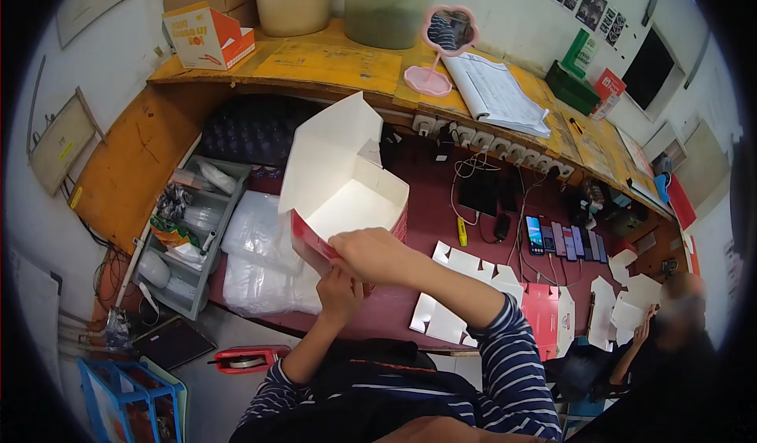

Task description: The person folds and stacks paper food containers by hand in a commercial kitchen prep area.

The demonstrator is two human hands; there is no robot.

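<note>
A cardboard box (359, 196), white inside and red outside, stands partly folded in front of me with its tall lid flap raised at the back. My right hand (369, 255) is closed on the box's near edge, its fingers bent over the red front wall. Just below and to its left, my left hand (341, 295) pinches the lower front of the same wall. The hands nearly touch, and they hide part of the front panel. Flat unfolded box blanks (453, 289) lie right of my right forearm, beside a red printed blank (539, 317).
Clear plastic bags (256, 273) lie left of the box, beside a grey divided tray (197, 284). Several phones (568, 242) and charging cables lie to the right. A yellow shelf (331, 63) runs behind. A co-worker (670, 340) handles white card at far right.
</note>
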